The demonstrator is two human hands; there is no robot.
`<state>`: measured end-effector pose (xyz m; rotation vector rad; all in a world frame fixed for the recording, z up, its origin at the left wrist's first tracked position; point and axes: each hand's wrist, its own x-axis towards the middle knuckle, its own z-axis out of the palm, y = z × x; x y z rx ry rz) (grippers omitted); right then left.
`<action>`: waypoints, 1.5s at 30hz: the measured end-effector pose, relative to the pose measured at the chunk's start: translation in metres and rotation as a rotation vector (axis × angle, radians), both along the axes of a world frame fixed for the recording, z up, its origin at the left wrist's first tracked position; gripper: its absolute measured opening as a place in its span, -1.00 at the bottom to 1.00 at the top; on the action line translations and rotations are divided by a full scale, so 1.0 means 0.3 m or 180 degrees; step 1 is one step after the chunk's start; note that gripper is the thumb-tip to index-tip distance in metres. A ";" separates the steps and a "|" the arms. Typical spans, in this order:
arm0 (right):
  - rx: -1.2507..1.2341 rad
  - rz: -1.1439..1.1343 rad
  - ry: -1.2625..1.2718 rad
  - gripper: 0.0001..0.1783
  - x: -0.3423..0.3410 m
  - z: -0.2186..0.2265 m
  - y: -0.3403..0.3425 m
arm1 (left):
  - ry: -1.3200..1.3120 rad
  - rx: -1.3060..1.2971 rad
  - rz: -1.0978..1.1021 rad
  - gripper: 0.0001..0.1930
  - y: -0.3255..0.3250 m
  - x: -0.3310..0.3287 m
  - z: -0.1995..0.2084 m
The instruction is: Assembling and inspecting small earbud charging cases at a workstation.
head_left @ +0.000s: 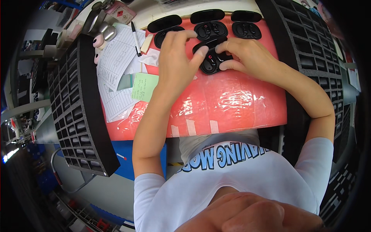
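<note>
A black earbud case point(210, 66) lies in front of three others, lid raised, a small red light showing on the earbud in its left half. My right hand point(249, 56) closes on its right side, thumb at the front edge and fingertips by the hinge. The fingers hide the case's right half, so an earbud between them cannot be made out. My left hand point(177, 54) has its thumb and fingers apart, the thumb at the raised lid. Behind stand a left case point(160, 38), partly covered by my left hand, a middle case point(211, 30) and a right case point(246, 30), all with raised lids.
A red plastic-covered mat point(232, 100) lies under the cases. Left of it are printed sheets point(116, 65), a green sticky note point(145, 87) and a marker pen point(136, 38). Black compartment trays flank both sides, one at left point(91, 104), one at right point(276, 34). A red bottle point(120, 13) stands far left.
</note>
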<state>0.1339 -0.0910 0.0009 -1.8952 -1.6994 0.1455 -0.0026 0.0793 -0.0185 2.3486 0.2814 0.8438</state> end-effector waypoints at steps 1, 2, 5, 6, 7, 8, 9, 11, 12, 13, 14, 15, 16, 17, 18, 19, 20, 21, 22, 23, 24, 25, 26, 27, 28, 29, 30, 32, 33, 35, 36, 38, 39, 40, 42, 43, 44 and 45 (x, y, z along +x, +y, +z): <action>-0.0190 0.0063 -0.0185 -0.66 -0.001 0.009 0.000 | -0.0151 0.0273 -0.0030 -0.73 -0.003 0.006 -0.013; -0.0378 0.0124 -0.0373 -0.72 -0.001 0.017 0.001 | -0.0106 0.0279 -0.0028 -0.71 -0.009 0.004 -0.022; -0.0404 0.0149 -0.0359 -0.84 0.011 0.031 -0.010 | 0.0385 -0.0436 -0.0276 -0.77 -0.002 0.009 -0.035; 0.0144 0.0097 -0.0256 -0.86 0.021 0.037 -0.003 | 0.0385 -0.0433 -0.0276 -0.77 -0.003 0.006 -0.030; 0.0691 0.0044 -0.0150 -0.88 0.032 0.050 0.004 | 0.0405 -0.0587 -0.0445 -0.80 -0.007 0.001 -0.019; 0.0761 -0.0275 -0.0150 -0.87 0.044 0.082 -0.002 | 0.0426 -0.0742 -0.0614 -0.82 -0.012 -0.006 -0.009; 0.0856 -0.0401 -0.0153 -0.84 0.058 0.110 -0.002 | 0.0424 -0.0744 -0.0627 -0.82 -0.023 -0.013 0.002; 0.0923 -0.0780 -0.0420 -0.67 0.104 0.107 0.003 | 0.0592 -0.0635 -0.0986 -0.82 -0.049 -0.034 0.021; 0.0920 -0.0787 -0.0422 -0.67 0.123 0.101 0.010 | 0.0708 -0.0749 -0.1162 -0.81 -0.057 -0.040 0.025; 0.1114 -0.0976 -0.1010 -0.61 0.139 0.096 0.016 | 0.0709 -0.0751 -0.1169 -0.81 -0.060 -0.043 0.030; 0.1301 -0.1159 -0.1600 -0.52 0.152 0.091 0.020 | 0.1025 -0.0787 -0.1277 -0.79 -0.059 -0.047 0.036; 0.0876 -0.1328 -0.1302 -0.36 0.166 0.074 0.011 | 0.1339 -0.0818 -0.1378 -0.76 -0.053 -0.051 0.043; 0.0872 -0.1329 -0.1301 -0.36 0.183 0.069 0.007 | 0.1340 -0.0821 -0.1380 -0.76 -0.040 -0.054 0.047; 0.0262 -0.1464 -0.1314 -0.35 0.199 0.064 0.005 | 0.1258 -0.1155 -0.1609 -0.76 -0.018 -0.058 0.051; -0.0336 -0.1563 -0.1306 -0.34 0.203 0.060 0.012 | 0.1178 -0.1486 -0.1803 -0.76 0.010 -0.068 0.059; -0.0347 -0.1554 -0.1301 -0.34 0.200 0.077 0.017 | 0.1019 -0.1464 -0.1577 -0.76 0.044 -0.068 0.080; -0.0714 -0.1559 -0.1041 -0.32 0.197 0.110 0.024 | 0.0863 -0.1442 -0.1350 -0.77 0.078 -0.065 0.095; -0.1086 -0.1550 -0.0777 -0.30 0.193 0.122 0.033 | 0.0407 -0.1998 -0.0979 -0.74 0.105 -0.055 0.080; -0.1109 -0.1532 -0.0772 -0.30 0.190 0.107 0.035 | 0.0052 -0.1658 -0.0423 -0.71 0.130 -0.037 0.065; -0.0476 -0.1281 -0.0937 -0.31 0.192 0.077 0.042 | -0.0291 -0.1307 0.0133 -0.69 0.160 -0.016 0.048; 0.0145 -0.1038 -0.1080 -0.31 0.187 0.051 0.044 | -0.0493 -0.0376 0.0460 -0.65 0.185 0.010 0.061; 0.0107 -0.1035 -0.1060 -0.31 0.180 0.031 0.051 | -0.0683 0.0562 0.0772 -0.61 0.193 0.022 0.071; 0.0126 -0.0962 -0.1055 -0.32 0.169 0.015 0.065 | -0.0444 0.0294 0.0859 -0.68 0.147 0.009 0.052; 0.0169 -0.0878 -0.1050 -0.32 0.163 -0.004 0.083 | -0.0421 0.0285 0.0867 -0.68 0.162 0.017 0.032; 0.0345 -0.0558 -0.1263 -0.35 0.171 -0.031 0.102 | -0.0588 0.0128 0.0801 -0.68 0.193 0.033 0.011; 0.0360 -0.0531 -0.1249 -0.35 0.175 -0.038 0.104 | -0.0760 -0.0025 0.0733 -0.66 0.220 0.030 -0.004; 0.0250 -0.0393 -0.1151 -0.36 0.182 -0.032 0.102 | -0.0762 -0.0034 0.0729 -0.66 0.228 0.025 -0.013; 0.0143 -0.0260 -0.1060 -0.37 0.187 -0.012 0.097 | 0.0311 -0.0478 0.0474 -0.50 0.243 0.016 -0.020; -0.0060 -0.0254 -0.0941 -0.40 0.174 -0.002 0.097 | 0.0313 -0.0471 0.0482 -0.50 0.241 0.014 -0.025; -0.0252 -0.0242 -0.0813 -0.44 0.156 -0.001 0.114 | 0.0533 -0.0004 0.0320 -0.45 0.235 0.015 -0.031; -0.0111 -0.0362 -0.0802 -0.48 0.138 -0.005 0.130 | 0.0658 0.0197 0.0151 -0.41 0.229 0.007 -0.011; 0.0032 -0.0480 -0.0769 -0.53 0.124 -0.026 0.138 | 0.0819 0.0556 0.0223 -0.39 0.248 0.005 -0.074; 0.0425 -0.0034 -0.0474 -0.54 0.131 -0.035 0.140 | 0.0957 0.0904 0.0296 -0.37 0.249 0.008 -0.080; 0.0811 0.0411 -0.0174 -0.55 0.133 -0.041 0.144 | 0.0969 0.0905 0.0301 -0.37 0.254 0.008 -0.085; 0.0033 -0.0001 -0.0672 -0.50 0.122 -0.028 0.158 | 0.0885 0.1061 0.0230 -0.34 0.254 0.013 -0.083; -0.0751 -0.0416 -0.1178 -0.44 0.113 -0.012 0.161 | 0.0900 0.1049 0.0246 -0.34 0.251 0.015 -0.075; -0.0762 -0.0394 -0.1168 -0.44 0.103 0.007 0.154 | 0.0534 0.0547 0.0330 -0.43 0.247 0.015 -0.067; -0.0689 -0.0194 -0.1072 -0.42 0.088 0.030 0.142 | 0.0154 0.0041 0.0404 -0.52 0.241 0.017 -0.056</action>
